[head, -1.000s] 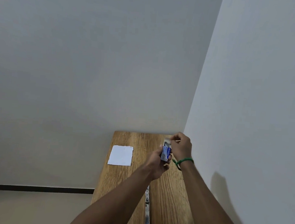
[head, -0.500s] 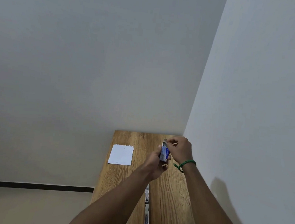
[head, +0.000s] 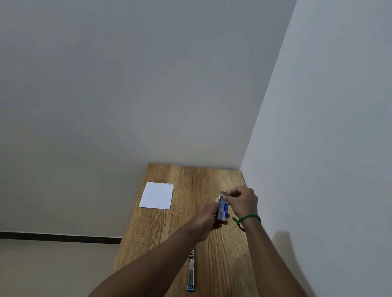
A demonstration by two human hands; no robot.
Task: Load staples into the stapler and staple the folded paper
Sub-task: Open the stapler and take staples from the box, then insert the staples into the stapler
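Observation:
My left hand (head: 204, 220) grips a small blue and white staple box (head: 223, 211) above the middle of the wooden table (head: 188, 178). My right hand (head: 242, 201), with a green band at the wrist, pinches the top of that box, where a pale flap or strip sticks up. What the fingertips hold is too small to make out. The stapler (head: 191, 273), silver with a blue end, lies opened out flat on the table near me, partly under my left forearm. The folded white paper (head: 157, 195) lies flat at the table's far left.
The narrow table stands in a corner, with a wall (head: 332, 135) tight along its right edge and another behind its far edge. The table's left edge drops to the floor (head: 40, 272).
Both hands with the box have shifted slightly lower and closer to me. My right fingers have kept working at the top of the box. Paper and stapler have not moved.

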